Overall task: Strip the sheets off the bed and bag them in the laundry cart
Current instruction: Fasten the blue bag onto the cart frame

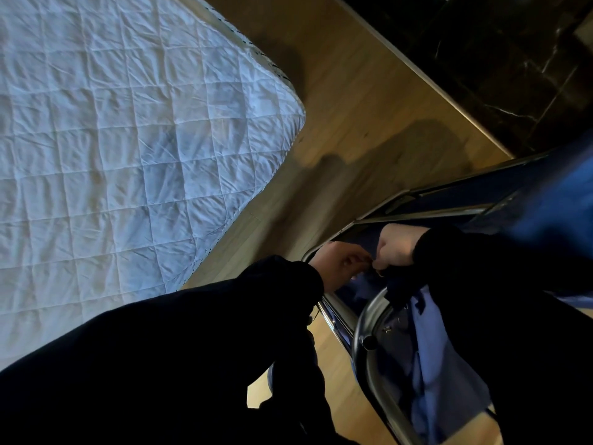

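Sleeved in black, the left hand (340,268) and right hand (398,248) meet close together, fingers curled inward, fingertips almost touching.

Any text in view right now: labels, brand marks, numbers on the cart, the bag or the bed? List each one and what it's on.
No readable text anywhere in this frame.
Quilted mattress pad: plain white, no label showing.
Laundry cart frame: bare metal, no marking visible.
Blue bag: no print visible; the left hand and right hand at its rim hide part of it.
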